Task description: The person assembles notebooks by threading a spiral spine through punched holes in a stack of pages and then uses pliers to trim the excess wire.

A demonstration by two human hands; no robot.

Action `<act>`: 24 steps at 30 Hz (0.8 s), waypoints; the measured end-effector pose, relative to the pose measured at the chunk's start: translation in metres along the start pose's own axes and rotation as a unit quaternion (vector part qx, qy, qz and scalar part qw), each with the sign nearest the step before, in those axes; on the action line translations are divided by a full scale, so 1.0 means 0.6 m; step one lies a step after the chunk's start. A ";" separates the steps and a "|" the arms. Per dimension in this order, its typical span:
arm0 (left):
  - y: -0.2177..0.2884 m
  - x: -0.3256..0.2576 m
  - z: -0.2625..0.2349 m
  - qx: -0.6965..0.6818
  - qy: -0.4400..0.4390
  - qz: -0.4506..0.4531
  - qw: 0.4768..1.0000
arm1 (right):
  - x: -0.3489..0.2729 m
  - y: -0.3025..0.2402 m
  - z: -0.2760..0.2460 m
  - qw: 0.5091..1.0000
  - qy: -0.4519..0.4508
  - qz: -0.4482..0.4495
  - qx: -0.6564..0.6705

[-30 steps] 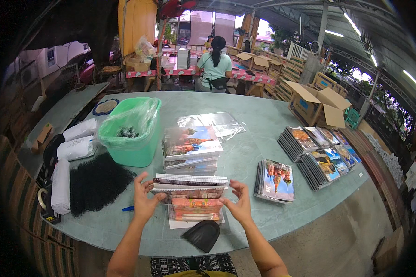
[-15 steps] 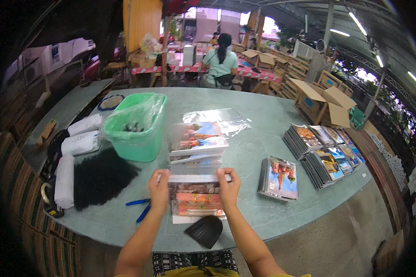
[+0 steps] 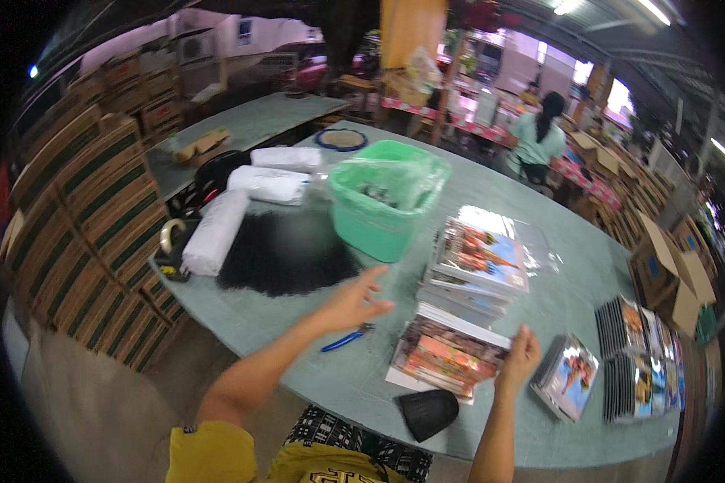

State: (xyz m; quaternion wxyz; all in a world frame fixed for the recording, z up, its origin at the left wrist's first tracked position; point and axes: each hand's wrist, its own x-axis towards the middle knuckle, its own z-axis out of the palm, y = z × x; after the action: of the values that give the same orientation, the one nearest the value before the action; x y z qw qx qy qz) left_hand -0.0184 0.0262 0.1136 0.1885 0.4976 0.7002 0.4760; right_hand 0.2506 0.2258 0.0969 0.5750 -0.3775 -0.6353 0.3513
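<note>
My left hand is open above the table, fingers spread, holding nothing. It is between the heap of fine black strands and the stack of printed sheets. My right hand is closed at the right edge of the picture-topped sheets, thumb and fingers pinching that edge. Under my left forearm lie blue-handled pliers. A black curved pad sits at the table's front edge, just below the sheets. Behind them rises a taller pile of picture-covered sheets.
A green lined bin stands beyond the black heap, beside white rolls and a tape roll. Spiral-bound calendars are stacked at right, before an open carton. A person stands at a far table.
The view has swung left. My left hand has let go of the sheets' upper edge and moved left with its fingers spread. My right hand stays at the sheets' right side.
</note>
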 end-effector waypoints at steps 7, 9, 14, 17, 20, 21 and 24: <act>-0.187 -0.109 -0.215 0.377 0.296 -0.293 0.827 | -0.038 -0.021 0.014 0.992 -0.035 0.011 0.121; -0.225 -0.115 -0.201 0.400 0.332 -0.329 0.788 | -0.039 -0.025 0.010 0.991 -0.038 0.030 0.123; -0.269 -0.084 -0.202 0.335 0.287 -0.330 0.834 | -0.029 -0.008 0.012 0.993 -0.037 -0.005 0.110; -0.253 -0.082 -0.244 0.335 0.227 -0.375 0.834 | -0.028 -0.009 0.005 0.991 -0.066 0.005 0.114; -0.235 -0.080 -0.274 0.366 0.282 -0.339 0.819 | -0.010 0.001 -0.012 0.994 -0.081 -0.038 0.059; -0.205 -0.076 -0.275 0.370 0.298 -0.314 0.822 | -0.003 0.005 -0.021 0.995 -0.076 -0.061 0.028; -0.220 -0.096 -0.293 0.385 0.352 -0.267 0.810 | -0.012 -0.114 -0.003 0.926 -0.108 -0.296 -0.207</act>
State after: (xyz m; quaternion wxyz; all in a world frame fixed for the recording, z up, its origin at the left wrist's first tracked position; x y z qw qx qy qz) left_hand -0.1914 -0.1156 0.0725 -0.1587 0.1213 0.9497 0.2411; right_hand 0.2477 0.1872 0.1541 0.4894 -0.2423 -0.8352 0.0642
